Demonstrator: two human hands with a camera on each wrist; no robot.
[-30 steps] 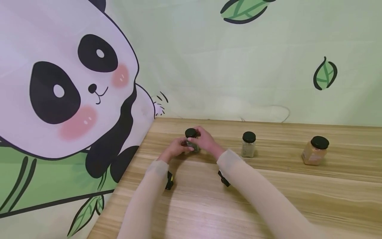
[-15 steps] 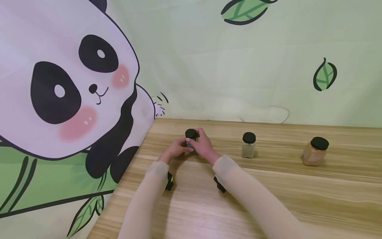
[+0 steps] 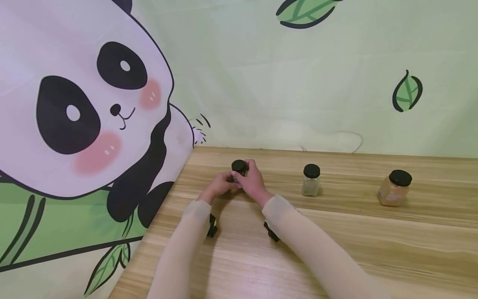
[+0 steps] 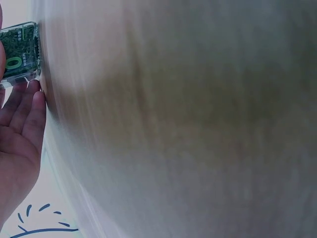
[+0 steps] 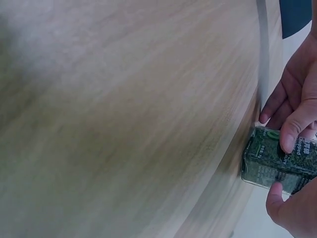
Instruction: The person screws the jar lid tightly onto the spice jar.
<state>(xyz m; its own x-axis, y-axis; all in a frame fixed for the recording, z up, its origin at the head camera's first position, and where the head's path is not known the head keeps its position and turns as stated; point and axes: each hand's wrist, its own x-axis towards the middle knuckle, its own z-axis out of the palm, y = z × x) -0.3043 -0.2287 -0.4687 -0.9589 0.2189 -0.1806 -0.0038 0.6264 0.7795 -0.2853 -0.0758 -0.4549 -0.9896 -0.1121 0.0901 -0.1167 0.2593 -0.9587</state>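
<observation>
Both hands are on a spice jar [image 3: 239, 167] near the far left of the wooden table. It is clear-walled with a black lid, and chopped dried green herbs show inside in the left wrist view. Its label [image 5: 303, 144] partly reads "Chopped" in the right wrist view. My left hand [image 3: 219, 185] grips the lower left side, thumb in front. My right hand [image 3: 256, 182] holds it from the right, thumb across the front just under the lid. The hands cover most of the jar's body in the head view. The jar appears upright.
Right of the hands stands a black-lidded jar [image 3: 310, 181] with pale contents. A wider black-lidded jar [image 3: 393, 190] with orange-pink contents stands farther right. Behind the table [image 3: 336, 249] hangs a pale green backdrop [image 3: 317, 83] with a panda drawing [image 3: 145, 112].
My right forearm and wrist have swung slightly left and toward me, and the right hand covers more of the jar's front. The left hand and the other jars have stayed in place.
</observation>
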